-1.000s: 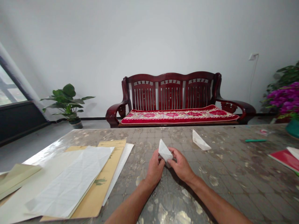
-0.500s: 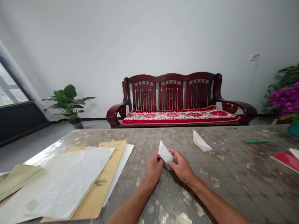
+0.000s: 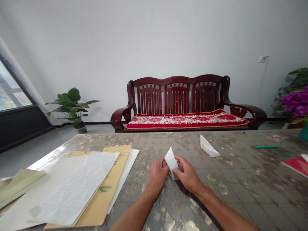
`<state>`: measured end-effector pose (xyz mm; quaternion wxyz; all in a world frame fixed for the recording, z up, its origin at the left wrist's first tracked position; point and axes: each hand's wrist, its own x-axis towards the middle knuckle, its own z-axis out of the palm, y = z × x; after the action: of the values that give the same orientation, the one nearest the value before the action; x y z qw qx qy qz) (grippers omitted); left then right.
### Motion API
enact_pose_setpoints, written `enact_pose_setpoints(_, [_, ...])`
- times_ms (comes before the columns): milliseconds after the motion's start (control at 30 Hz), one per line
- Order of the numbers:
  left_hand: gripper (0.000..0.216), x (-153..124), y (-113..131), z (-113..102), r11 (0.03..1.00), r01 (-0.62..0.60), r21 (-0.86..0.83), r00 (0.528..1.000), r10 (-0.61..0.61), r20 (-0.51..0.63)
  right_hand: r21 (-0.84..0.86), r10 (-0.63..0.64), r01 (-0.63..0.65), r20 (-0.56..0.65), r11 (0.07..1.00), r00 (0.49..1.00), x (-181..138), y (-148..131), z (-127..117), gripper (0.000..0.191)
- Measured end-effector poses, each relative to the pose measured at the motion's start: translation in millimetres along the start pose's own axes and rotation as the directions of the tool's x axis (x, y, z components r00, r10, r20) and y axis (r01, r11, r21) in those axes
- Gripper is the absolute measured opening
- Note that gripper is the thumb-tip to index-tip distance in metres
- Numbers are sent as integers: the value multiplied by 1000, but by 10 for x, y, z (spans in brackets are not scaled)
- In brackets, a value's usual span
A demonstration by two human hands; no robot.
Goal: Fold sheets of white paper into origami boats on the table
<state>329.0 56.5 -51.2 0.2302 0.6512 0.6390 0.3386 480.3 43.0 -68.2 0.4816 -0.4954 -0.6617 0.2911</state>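
A small folded piece of white lined paper (image 3: 171, 159) stands up between my two hands over the middle of the mottled grey table (image 3: 235, 179). My left hand (image 3: 157, 175) pinches its left side with closed fingers. My right hand (image 3: 189, 175) grips its right side, thumb on top. A second folded white paper shape (image 3: 209, 147) lies on the table further back and to the right, apart from both hands.
A stack of white sheets and tan pads (image 3: 79, 186) covers the table's left side. A green pen (image 3: 267, 146) and a red book (image 3: 297, 164) lie at the right. Beyond the table stand a dark wooden bench (image 3: 178, 102), a potted plant (image 3: 72, 107) and purple flowers (image 3: 295, 102).
Both hands with the folded paper have sunk slightly lower and nearer to me. The paper's peak now looks narrower and more upright.
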Motion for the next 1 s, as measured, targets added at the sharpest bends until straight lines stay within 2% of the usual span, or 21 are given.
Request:
enact_pose_setpoints(100, [10, 15, -11, -5, 998, 6, -59, 1000, -7, -15, -44, -16, 16, -2, 999, 1000, 0, 0, -5, 51])
enact_pose_setpoints(200, [20, 24, -26, 25, 947, 69, -313, 997, -53, 58, -223, -65, 57, -27, 973, 998, -11, -29, -26, 48])
enact_pose_setpoints(333, [53, 1, -17, 80, 714, 172, -679, 985, -104, 140, -508, -222, 191, -1, 840, 975, -27, -88, -71, 44])
enact_pose_setpoints(433, [56, -50, 17, 101, 552, 168, -817, 985, -70, 155, -604, -299, 263, 43, 752, 953, -28, -137, -104, 44])
enact_pose_setpoints(500, [51, -84, 44, 102, 480, 197, -855, 980, -69, 187, -630, -325, 298, 76, 717, 943, -31, -183, -122, 36])
enact_pose_setpoints(633, [46, -102, 89, 69, 413, 242, -878, 970, -82, 229, -641, -370, 400, 191, 654, 909, -66, -300, -129, 10])
enact_pose_setpoints(833, [47, -82, 119, -15, 345, 234, -909, 972, -76, 221, -650, -397, 448, 237, 614, 887, -110, -402, -102, 11])
enact_pose_setpoints(1000, [51, -86, 89, -12, 363, 221, -905, 974, -30, 226, -690, -415, 458, 245, 561, 876, -96, -394, -98, 15])
